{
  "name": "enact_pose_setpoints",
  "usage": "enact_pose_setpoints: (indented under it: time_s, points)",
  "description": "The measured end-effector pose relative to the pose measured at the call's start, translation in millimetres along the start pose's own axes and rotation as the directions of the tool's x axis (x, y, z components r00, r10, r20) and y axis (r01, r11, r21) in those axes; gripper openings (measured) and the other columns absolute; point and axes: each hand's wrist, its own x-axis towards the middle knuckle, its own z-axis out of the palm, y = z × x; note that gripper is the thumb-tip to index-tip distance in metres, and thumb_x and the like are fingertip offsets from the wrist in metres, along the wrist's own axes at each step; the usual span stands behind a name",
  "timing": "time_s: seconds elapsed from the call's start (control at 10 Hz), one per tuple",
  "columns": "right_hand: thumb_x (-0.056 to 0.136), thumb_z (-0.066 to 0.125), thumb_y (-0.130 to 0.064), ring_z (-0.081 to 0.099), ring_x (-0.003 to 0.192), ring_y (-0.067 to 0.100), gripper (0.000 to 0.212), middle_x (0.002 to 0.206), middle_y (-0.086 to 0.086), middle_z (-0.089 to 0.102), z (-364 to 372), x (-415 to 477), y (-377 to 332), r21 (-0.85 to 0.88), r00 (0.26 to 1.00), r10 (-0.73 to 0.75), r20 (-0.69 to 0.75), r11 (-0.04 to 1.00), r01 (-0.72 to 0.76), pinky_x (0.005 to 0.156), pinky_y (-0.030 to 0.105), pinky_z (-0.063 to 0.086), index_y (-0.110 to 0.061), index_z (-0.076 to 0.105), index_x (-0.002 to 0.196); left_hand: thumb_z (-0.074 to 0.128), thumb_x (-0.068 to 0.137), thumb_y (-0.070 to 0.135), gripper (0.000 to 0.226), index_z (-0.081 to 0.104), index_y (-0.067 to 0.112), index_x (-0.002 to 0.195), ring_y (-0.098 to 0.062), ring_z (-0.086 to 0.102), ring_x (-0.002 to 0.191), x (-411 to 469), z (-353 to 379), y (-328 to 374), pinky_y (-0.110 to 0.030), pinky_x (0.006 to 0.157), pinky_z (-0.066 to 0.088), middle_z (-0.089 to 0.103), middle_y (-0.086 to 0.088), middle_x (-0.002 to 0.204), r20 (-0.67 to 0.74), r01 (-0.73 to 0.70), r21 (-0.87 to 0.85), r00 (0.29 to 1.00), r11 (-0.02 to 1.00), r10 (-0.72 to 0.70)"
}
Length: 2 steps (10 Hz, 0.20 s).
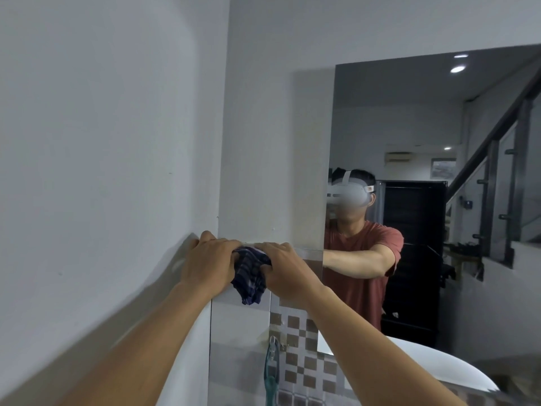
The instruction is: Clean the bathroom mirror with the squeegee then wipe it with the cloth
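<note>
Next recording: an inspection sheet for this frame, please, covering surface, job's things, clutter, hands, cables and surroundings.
Surface: mirror on the wall, untouched; it reflects the person and a staircase.
Job's things: dark checked cloth bunched at the ledge left of the mirror; a teal tool, likely the squeegee, hangs below.
Clutter: nothing seen.
Hands: right hand pinches the cloth; left hand lies against it, grip hidden.
Cables: nothing seen.
Surroundings: white wall, checked tiles, white basin.

Teal squeegee [271, 373] on tiled wall [293, 322]
</note>
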Motion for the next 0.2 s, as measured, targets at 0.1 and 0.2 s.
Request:
enact_pose_setpoints:
  time_s: [0.1,0.2]
  points:
    - [0.100,0.050,-0.018,0.047,0.132,0.020,0.049,0.150,0.001,0.047,-10.7,-25.0,-0.4,0.029,0.999,0.040,-0.034,0.999,-0.039,0.107,0.033,0.040,-0.021,0.045,0.149,0.055,0.097,0.025,0.031,0.067,0.028,0.125,-0.025,0.054,0.107,-17.7,-14.1,12.3,-0.040,0.092,0.044,0.073,0.006,0.115,-0.116,0.055,-0.068,0.991,0.996,-0.063]
    - [0.100,0.058,-0.027,0.060,0.121,0.013,0.044,0.144,0.000,0.056,-31.7,-61.9,1.3,0.130,0.995,0.065,-0.080,0.990,-0.055,0.101,0.029,0.051,-0.023,0.052,0.144,0.063,0.093,0.030,0.015,0.071,0.030,0.106,-0.013,0.060,0.092,-68.5,-33.7,33.1,-0.033,0.077,0.050,0.074,0.015,0.097,-0.265,0.014,-0.351,0.958,0.936,-0.113]
